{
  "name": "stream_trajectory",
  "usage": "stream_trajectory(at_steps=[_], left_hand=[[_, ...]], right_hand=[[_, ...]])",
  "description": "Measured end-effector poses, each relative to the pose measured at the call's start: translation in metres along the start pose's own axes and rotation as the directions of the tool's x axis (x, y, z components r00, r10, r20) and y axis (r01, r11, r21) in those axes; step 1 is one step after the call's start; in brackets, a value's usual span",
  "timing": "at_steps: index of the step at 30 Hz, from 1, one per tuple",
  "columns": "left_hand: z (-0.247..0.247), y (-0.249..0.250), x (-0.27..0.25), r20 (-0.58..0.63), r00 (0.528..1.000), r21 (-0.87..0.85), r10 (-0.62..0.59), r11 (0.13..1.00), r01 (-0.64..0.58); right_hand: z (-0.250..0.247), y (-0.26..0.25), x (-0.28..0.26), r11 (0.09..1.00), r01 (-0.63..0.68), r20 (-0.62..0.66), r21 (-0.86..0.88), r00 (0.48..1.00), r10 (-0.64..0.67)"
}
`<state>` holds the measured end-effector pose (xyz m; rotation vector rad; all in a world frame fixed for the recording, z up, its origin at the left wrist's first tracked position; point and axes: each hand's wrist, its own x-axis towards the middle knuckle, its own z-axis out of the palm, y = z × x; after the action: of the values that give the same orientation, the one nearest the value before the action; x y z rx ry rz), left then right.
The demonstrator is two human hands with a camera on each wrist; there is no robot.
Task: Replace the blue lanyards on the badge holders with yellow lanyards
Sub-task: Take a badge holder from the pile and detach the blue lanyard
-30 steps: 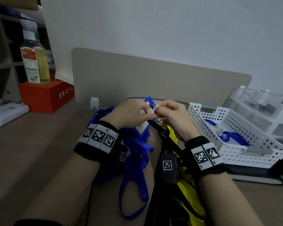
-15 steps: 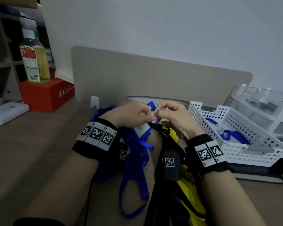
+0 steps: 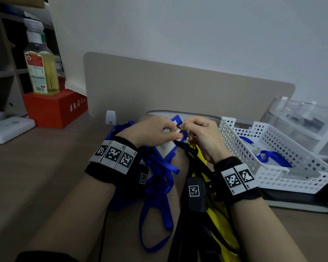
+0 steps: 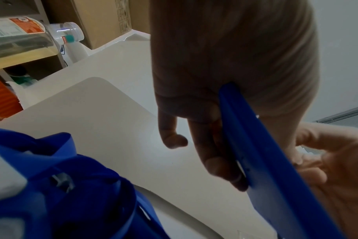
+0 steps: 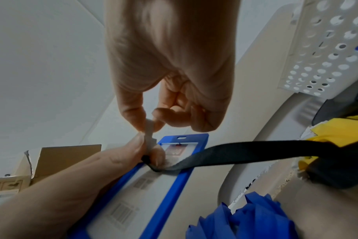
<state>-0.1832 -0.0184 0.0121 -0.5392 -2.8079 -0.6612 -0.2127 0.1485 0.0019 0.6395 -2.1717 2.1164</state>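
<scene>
A: State the material and shape of the badge holder [image 5: 170,182].

B: Rigid blue plastic frame, rectangular, with a clear window over a white card printed with barcodes. A small oval slot is cut in one short edge.

A: Its position and orientation?

B: It is held above the desk [image 3: 36,176], between both hands, in front of the beige divider panel [image 3: 178,87]. In the right wrist view its long axis runs away from the camera, slotted edge at the far end.

A: Left hand [image 3: 150,132] condition?

B: Fingers curled around the holder; in the left wrist view they lie along the back of the frame. The thumb and a fingertip also pinch the base of a pale, translucent clip strap [image 5: 149,137].

A: Right hand [image 3: 201,137] condition?

B: Thumb and index finger pinched on the upper end of that strap; the other fingers are curled in toward the palm.

A: What does the strap join?

B: A flat black woven strap [image 5: 245,150] runs from its base, across the holder's window, toward a yellow lanyard [image 3: 222,235] lying on the desk under the right wrist.

A: Other task items?

B: Blue lanyards [image 3: 159,186], flat glossy ribbon, are heaped under the left wrist. A white perforated plastic basket [image 3: 273,178] stands to the right and holds another blue ribbon.
</scene>
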Motion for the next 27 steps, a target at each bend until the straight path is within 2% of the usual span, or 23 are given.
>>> stream_trajectory(at_steps=[4,7,10,16,21,27], left_hand=[[0.002,-0.001,0.001,-0.06,0.998,-0.077,-0.02,0.997,0.015],[-0.001,-0.002,-0.001,-0.102,0.994,-0.06,-0.043,0.998,0.037],[-0.005,0.0,-0.005,-0.134,0.991,-0.076,-0.029,0.997,0.019],[-0.006,0.009,-0.005,-0.135,0.99,-0.054,-0.036,0.998,0.028],[-0.008,0.012,-0.005,-0.184,0.983,0.155,-0.024,0.987,0.053],[-0.01,0.015,-0.006,-0.246,0.969,0.202,0.021,0.979,0.03]], right_hand=[[-0.005,0.001,0.006,0.999,-0.017,-0.038,0.042,0.999,0.019],[-0.013,0.002,0.01,0.997,-0.018,-0.119,0.078,0.993,0.027],[-0.018,0.001,0.012,0.982,-0.045,-0.178,0.186,0.981,0.079],[-0.018,0.001,0.013,0.965,-0.085,-0.126,0.248,0.985,0.119],[-0.017,0.004,0.014,0.964,-0.086,-0.109,0.253,0.987,0.117],[-0.017,0.005,0.016,0.965,-0.08,-0.108,0.25,0.988,0.11]])
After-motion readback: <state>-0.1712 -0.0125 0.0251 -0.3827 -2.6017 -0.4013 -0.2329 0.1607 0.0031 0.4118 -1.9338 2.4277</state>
